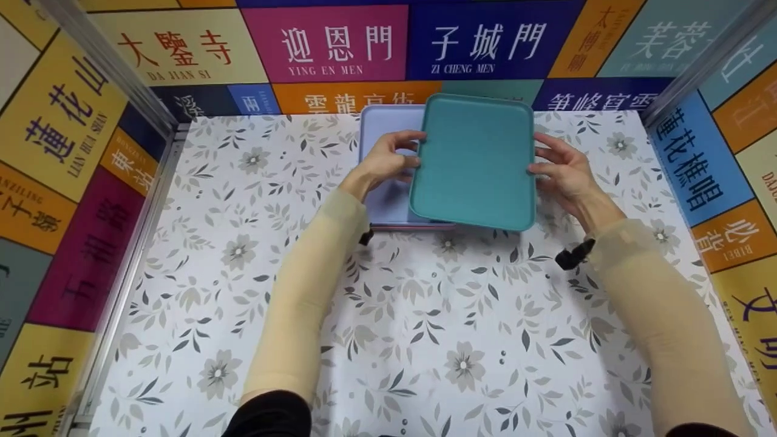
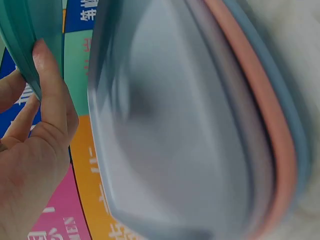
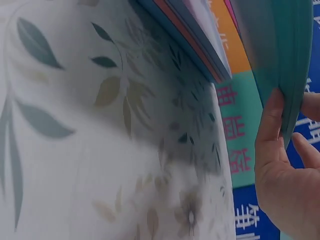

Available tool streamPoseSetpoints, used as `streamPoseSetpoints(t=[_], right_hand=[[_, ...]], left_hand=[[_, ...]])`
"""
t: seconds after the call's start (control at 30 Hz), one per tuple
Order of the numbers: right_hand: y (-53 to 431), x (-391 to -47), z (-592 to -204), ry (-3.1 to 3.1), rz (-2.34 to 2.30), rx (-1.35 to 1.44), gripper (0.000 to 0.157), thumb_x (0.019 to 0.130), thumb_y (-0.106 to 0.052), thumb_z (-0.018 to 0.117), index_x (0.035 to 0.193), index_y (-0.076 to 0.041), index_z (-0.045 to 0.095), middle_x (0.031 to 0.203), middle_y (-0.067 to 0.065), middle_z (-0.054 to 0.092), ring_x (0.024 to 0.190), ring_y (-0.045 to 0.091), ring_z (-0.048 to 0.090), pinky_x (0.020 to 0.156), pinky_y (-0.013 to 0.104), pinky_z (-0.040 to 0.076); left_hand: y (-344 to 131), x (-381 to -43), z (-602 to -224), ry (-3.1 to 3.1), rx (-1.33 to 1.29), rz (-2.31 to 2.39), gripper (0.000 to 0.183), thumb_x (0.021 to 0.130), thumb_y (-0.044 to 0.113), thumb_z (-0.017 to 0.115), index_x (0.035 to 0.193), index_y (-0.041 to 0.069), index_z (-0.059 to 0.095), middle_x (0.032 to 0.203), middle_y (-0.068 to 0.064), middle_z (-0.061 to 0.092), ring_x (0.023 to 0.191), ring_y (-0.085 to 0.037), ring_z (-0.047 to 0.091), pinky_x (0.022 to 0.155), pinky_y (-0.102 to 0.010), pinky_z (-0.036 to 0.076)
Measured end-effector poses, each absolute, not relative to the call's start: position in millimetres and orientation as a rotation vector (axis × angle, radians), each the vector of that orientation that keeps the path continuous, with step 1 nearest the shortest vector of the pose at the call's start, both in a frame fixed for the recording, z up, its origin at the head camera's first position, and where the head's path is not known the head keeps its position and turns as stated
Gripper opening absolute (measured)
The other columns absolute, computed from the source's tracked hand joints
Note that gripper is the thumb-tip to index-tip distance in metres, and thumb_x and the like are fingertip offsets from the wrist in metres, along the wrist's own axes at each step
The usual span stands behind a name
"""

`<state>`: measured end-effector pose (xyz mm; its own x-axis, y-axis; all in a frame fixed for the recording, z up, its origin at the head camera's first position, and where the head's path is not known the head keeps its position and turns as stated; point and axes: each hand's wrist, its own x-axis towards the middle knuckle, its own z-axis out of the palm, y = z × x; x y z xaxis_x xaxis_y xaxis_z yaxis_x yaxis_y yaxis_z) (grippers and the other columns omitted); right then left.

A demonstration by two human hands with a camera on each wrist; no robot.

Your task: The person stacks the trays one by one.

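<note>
A teal rectangular tray (image 1: 476, 161) is held up between both hands, clear of the stack beneath it. The left hand (image 1: 388, 159) pinches its left edge, thumb and fingers on opposite faces, as the left wrist view shows. At the tray's right edge, the right hand (image 1: 564, 170) grips in the same way, thumb on one side and fingers on the other. Below lies a stack of trays, the top one pale lavender (image 1: 388, 182). In the left wrist view a salmon tray (image 2: 280, 150) and a blue tray (image 2: 300, 150) show lower in the stack. The teal tray hides the stack's right part.
A white cloth with grey flowers and leaves (image 1: 425, 315) covers the table. Colourful panels with Chinese lettering (image 1: 334, 42) stand behind it and on both sides. Metal frame posts rise at the back left and back right corners. The stack sits near the back edge.
</note>
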<state>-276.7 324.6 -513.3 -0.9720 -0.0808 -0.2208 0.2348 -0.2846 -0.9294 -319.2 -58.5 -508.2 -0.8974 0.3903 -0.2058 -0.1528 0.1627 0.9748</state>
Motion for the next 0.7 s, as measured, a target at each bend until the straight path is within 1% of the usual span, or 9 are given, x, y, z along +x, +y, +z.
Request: streamPoseSetpoints(t=[0.03, 0.1, 0.27, 0.37, 0.47, 0.6, 0.7], right_hand=[[320, -279, -514, 1.763, -2.347, 0.202, 0.080, 0.096, 0.017, 0.075, 0.168, -0.007, 0.050, 0.120, 0.001, 0.077, 0.097, 0.014, 0.076, 0.078, 0.028, 0.066], [309, -284, -516, 1.814, -2.314, 0.223, 0.078, 0.096, 0.016, 0.075, 0.167, -0.008, 0.052, 0.120, 0.000, 0.075, 0.097, 0.013, 0.075, 0.077, 0.027, 0.065], [277, -297, -523, 1.907, -2.269, 0.251, 0.073, 0.097, 0.018, 0.072, 0.163, -0.006, 0.056, 0.118, 0.000, 0.072, 0.094, 0.011, 0.075, 0.073, 0.024, 0.065], [258, -305, -528, 1.969, -2.239, 0.270, 0.069, 0.096, 0.018, 0.070, 0.161, -0.003, 0.058, 0.115, 0.000, 0.071, 0.089, 0.009, 0.075, 0.071, 0.023, 0.066], [241, -312, -534, 2.059, -2.179, 0.290, 0.065, 0.096, 0.016, 0.069, 0.158, -0.002, 0.062, 0.113, -0.002, 0.072, 0.086, 0.007, 0.075, 0.070, 0.022, 0.066], [221, -319, -540, 2.128, -2.123, 0.295, 0.061, 0.094, 0.014, 0.069, 0.154, 0.000, 0.065, 0.113, -0.003, 0.073, 0.084, 0.005, 0.075, 0.069, 0.020, 0.065], [210, -322, -542, 2.157, -2.102, 0.295, 0.060, 0.094, 0.013, 0.068, 0.152, 0.001, 0.066, 0.113, -0.002, 0.074, 0.084, 0.005, 0.075, 0.070, 0.019, 0.064]], left_hand=[[-62, -319, -509, 2.054, 0.224, 1.790, 0.065, 0.099, -0.006, 0.067, 0.161, 0.013, 0.061, 0.144, -0.018, 0.063, 0.102, -0.022, 0.071, 0.072, -0.034, 0.069], [-70, -318, -511, 2.100, 0.211, 1.776, 0.066, 0.098, -0.007, 0.066, 0.162, 0.012, 0.061, 0.145, -0.019, 0.063, 0.104, -0.023, 0.071, 0.076, -0.036, 0.070], [-88, -317, -514, 2.280, 0.180, 1.670, 0.068, 0.097, -0.008, 0.064, 0.162, 0.008, 0.059, 0.148, -0.023, 0.062, 0.103, -0.026, 0.069, 0.079, -0.038, 0.069], [-97, -316, -517, 2.366, 0.127, 1.624, 0.069, 0.093, -0.011, 0.062, 0.160, 0.006, 0.060, 0.146, -0.024, 0.064, 0.099, -0.025, 0.068, 0.074, -0.033, 0.066], [-106, -315, -517, 2.413, 0.024, 1.604, 0.070, 0.091, -0.015, 0.061, 0.157, 0.006, 0.063, 0.142, -0.021, 0.066, 0.100, -0.023, 0.067, 0.075, -0.032, 0.065], [-116, -313, -514, 2.477, -0.131, 1.553, 0.068, 0.090, -0.016, 0.063, 0.153, 0.010, 0.067, 0.140, -0.016, 0.067, 0.108, -0.022, 0.065, 0.084, -0.031, 0.064], [-121, -312, -511, 2.509, -0.197, 1.516, 0.066, 0.091, -0.015, 0.063, 0.152, 0.010, 0.068, 0.142, -0.014, 0.067, 0.113, -0.023, 0.064, 0.094, -0.031, 0.062]])
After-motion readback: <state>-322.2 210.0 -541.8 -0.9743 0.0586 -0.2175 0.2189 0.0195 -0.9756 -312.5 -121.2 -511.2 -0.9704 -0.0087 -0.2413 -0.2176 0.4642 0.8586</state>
